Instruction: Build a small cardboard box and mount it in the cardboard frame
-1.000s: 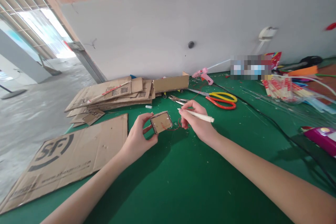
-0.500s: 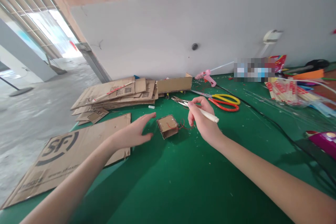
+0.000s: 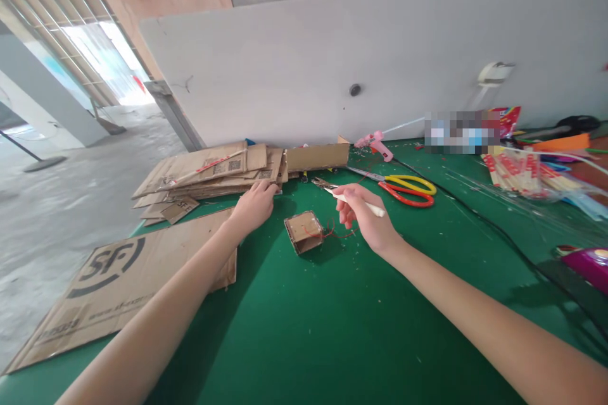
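A small open cardboard box (image 3: pixel 304 231) with a thin red wire (image 3: pixel 338 231) trailing from it sits on the green table (image 3: pixel 332 329). My right hand (image 3: pixel 367 215) hovers just right of it, fingers closed round a white pen-like tool (image 3: pixel 357 202). My left hand (image 3: pixel 255 204) reaches far forward to the front edge of a stack of flattened cardboard (image 3: pixel 209 172), where a small white cylinder lay in the earlier frames; its fingers curl down there and what they grip is hidden.
A large flat cardboard sheet (image 3: pixel 109 285) lies at the left table edge. Pliers (image 3: pixel 323 184), yellow-and-red scissors (image 3: pixel 403 188), a pink glue gun (image 3: pixel 377 142) and a black cable (image 3: pixel 494 224) lie behind. Packets of sticks (image 3: pixel 517 171) and a magenta object (image 3: pixel 586 261) sit right. A grey partition (image 3: pixel 380 50) backs the table.
My left hand let go of the small box, which now rests on the table, and reached forward to the cardboard stack. My right hand kept the white tool and shifted slightly.
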`<action>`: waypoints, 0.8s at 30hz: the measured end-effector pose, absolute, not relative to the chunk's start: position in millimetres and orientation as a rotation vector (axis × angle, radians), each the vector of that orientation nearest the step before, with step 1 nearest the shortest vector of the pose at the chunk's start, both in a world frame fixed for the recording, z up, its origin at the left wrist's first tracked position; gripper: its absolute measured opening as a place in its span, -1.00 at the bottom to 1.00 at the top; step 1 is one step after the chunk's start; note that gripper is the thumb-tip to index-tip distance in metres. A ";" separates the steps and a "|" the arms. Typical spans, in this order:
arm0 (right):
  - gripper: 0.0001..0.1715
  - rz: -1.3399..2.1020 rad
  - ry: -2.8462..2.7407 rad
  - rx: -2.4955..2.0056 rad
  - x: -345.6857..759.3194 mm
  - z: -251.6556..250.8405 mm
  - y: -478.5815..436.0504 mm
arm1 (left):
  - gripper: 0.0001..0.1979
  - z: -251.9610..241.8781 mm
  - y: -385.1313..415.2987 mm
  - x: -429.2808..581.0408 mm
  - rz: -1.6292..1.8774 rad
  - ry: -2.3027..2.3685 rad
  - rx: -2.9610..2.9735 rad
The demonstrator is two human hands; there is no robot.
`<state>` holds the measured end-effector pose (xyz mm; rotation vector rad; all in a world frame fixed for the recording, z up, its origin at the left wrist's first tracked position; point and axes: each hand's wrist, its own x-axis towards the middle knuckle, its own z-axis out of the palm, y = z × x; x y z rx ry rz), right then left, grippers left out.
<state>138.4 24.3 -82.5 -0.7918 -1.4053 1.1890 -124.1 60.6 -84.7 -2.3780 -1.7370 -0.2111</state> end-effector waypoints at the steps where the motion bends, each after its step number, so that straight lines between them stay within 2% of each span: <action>1: -0.70 1.187 -1.405 -0.808 139.1 -83.5 25.7 | -0.62 -85.0 60.4 -124.6 -0.213 -1.742 -2.369; 7: -0.67 1.158 -1.423 -0.866 141.9 -89.3 31.7 | -0.72 -87.2 70.0 -120.9 -0.231 -1.805 -2.301; 16: -0.78 1.206 -1.376 -0.887 144.6 -89.6 37.4 | -0.75 -80.5 68.3 -118.7 -0.251 -1.702 -2.426; 19: -0.77 1.232 -1.393 -0.835 143.1 -78.0 28.1 | -0.78 -60.4 58.5 -111.3 -0.356 -1.613 -2.569; 24: -0.78 1.178 -1.489 -0.791 136.1 -60.5 10.3 | -0.84 -25.4 36.6 -95.4 -0.744 -1.644 -2.880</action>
